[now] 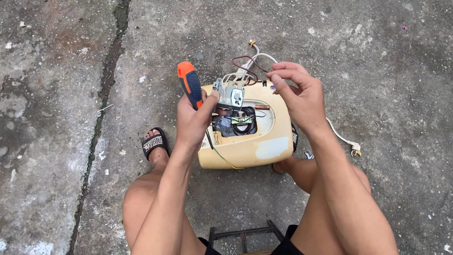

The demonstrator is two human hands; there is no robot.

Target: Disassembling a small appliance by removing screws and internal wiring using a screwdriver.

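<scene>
My left hand (192,119) grips an orange and blue screwdriver (189,83) with the handle pointing up, and its thumb presses a small grey metal switch part (230,94). My right hand (297,94) pinches the red and white wires (245,63) that run from that part. Both hands hover over a cream plastic appliance housing (250,141) lying on the concrete. A dark opening in the housing shows a round coil (241,122) inside.
A white cord (340,137) trails right to a plug end on the concrete ground (377,56). My left foot wears a black sandal (155,141). A dark metal stool frame (243,232) sits between my legs. A crack (101,104) runs down the ground at left.
</scene>
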